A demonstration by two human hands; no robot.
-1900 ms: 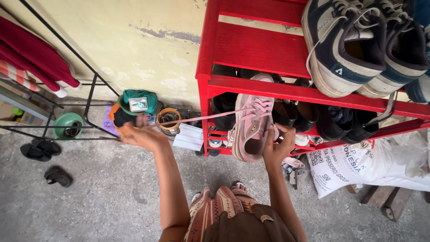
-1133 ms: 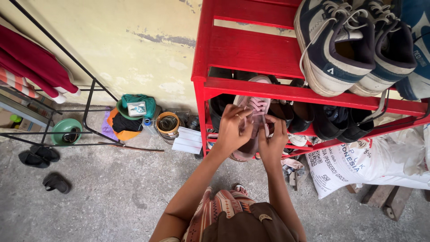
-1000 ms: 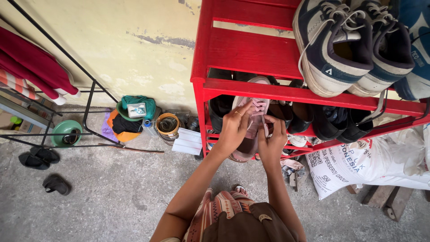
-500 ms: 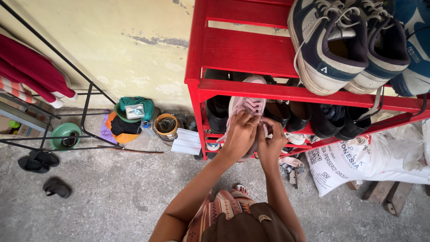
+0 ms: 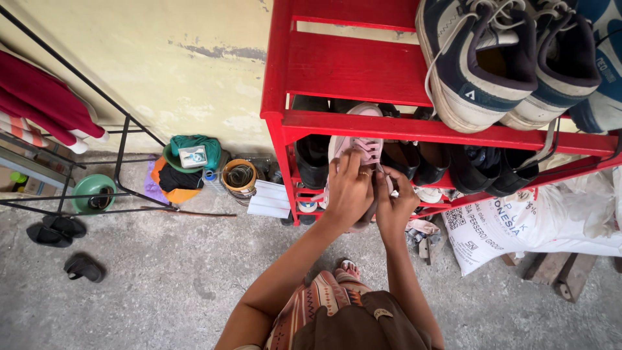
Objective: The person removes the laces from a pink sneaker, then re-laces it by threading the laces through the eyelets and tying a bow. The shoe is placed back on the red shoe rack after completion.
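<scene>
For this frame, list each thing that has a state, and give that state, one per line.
Pink lace-up sneaker: on the middle shelf, laces being handled.
Left hand: closed on the pink sneaker's laces.
Right hand: fingers pinched at the laces.
Navy-and-white sneakers: on the top shelf, laces loose, one hanging over the edge.
Red wooden shoe rack: upright against the wall.
White printed sack: lying on the floor.

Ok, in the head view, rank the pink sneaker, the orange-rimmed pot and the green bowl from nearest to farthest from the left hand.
1. pink sneaker: under the left hand, on the red rack.
2. orange-rimmed pot: on the floor, left of the rack.
3. green bowl: far left, by the black frame.
</scene>
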